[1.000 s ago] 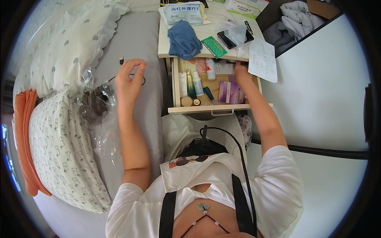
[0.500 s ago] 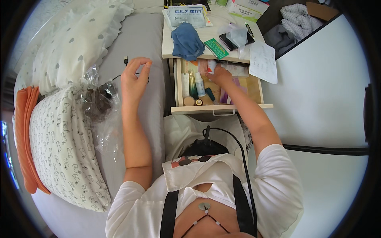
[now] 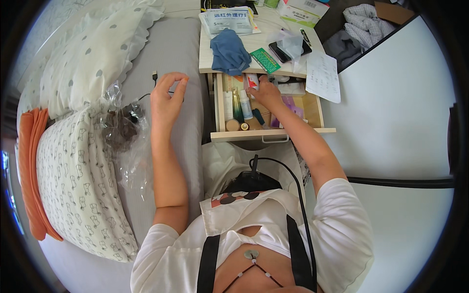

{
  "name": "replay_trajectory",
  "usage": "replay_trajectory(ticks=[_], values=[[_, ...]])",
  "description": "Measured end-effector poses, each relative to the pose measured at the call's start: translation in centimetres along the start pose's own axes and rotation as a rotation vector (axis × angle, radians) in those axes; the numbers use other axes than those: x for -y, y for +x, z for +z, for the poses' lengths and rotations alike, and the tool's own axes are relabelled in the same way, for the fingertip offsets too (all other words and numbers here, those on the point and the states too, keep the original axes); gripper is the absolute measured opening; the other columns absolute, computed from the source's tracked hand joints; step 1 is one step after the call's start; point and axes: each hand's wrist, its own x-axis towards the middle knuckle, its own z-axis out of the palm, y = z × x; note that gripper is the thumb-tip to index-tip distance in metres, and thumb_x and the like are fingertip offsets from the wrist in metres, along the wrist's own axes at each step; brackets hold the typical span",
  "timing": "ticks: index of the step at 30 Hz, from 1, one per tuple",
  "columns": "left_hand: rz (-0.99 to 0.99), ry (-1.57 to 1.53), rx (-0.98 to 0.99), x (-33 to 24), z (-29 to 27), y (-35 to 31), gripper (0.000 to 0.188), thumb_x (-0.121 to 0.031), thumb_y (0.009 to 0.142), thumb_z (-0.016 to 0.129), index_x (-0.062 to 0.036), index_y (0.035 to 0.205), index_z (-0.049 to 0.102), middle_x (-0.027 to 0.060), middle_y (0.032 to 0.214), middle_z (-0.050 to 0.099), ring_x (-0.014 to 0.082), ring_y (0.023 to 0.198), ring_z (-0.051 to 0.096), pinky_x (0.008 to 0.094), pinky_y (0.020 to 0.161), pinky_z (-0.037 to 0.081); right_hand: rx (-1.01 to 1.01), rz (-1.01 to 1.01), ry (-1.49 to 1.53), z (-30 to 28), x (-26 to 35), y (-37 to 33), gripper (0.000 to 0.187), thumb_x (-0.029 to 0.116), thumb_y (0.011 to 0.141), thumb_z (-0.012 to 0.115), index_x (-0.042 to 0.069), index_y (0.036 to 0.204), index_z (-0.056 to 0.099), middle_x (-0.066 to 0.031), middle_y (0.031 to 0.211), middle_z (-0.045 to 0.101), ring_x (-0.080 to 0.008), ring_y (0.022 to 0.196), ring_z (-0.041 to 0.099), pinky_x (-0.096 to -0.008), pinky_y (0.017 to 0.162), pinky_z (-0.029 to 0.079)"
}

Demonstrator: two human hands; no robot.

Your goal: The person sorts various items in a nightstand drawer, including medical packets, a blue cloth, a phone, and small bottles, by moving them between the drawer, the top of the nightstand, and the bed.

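A pale wooden drawer stands pulled out below the bedside table top. Inside it, my right hand is closed on a white-and-red tube, with the thumb on its near end. Left of that hand lie a slim green-and-gold bottle, a white bottle and a dark-capped tube. Purple packaging shows partly under my right wrist. Over the bed, my left hand is raised, thumb and forefinger tips pinched together; anything between them is too small to make out.
On the bedside table top lie a blue cloth, a green card, a phone and a paper sheet. Clear plastic bags, a black cable and a folded patterned quilt lie on the bed.
My right hand has shifted slightly left and nearer within the drawer, and the white-and-red tube has moved left with it. My left hand stays almost in place.
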Motion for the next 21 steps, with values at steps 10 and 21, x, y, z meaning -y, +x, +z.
replay_trajectory(ticks=[10, 21], values=[[-0.060, 0.031, 0.069, -0.9, 0.6, -0.1, 0.010, -0.007, 0.078, 0.057, -0.0003, 0.085, 0.059, 0.0089, 0.086, 0.060, 0.0207, 0.078, 0.056, 0.0270, 0.068, 0.043, -0.001, -0.175, -0.129, -1.9, -2.4, 0.1, 0.043, 0.047, 0.076, 0.056, 0.006, 0.090, 0.054, -0.0187, 0.083, 0.062, -0.0337, 0.081, 0.060, -0.0424, 0.070, 0.047], [-0.007, 0.047, 0.067, -0.2, 0.7, -0.1, 0.010, -0.005, 0.078, 0.056, 0.0009, 0.085, 0.059, 0.0093, 0.087, 0.060, 0.0199, 0.079, 0.057, 0.0266, 0.069, 0.043, 0.126, -0.110, -0.041, -2.3, -4.0, 0.1, 0.035, 0.041, 0.080, 0.052, 0.007, 0.087, 0.060, -0.0149, 0.088, 0.061, -0.0320, 0.085, 0.059, -0.0417, 0.075, 0.046]])
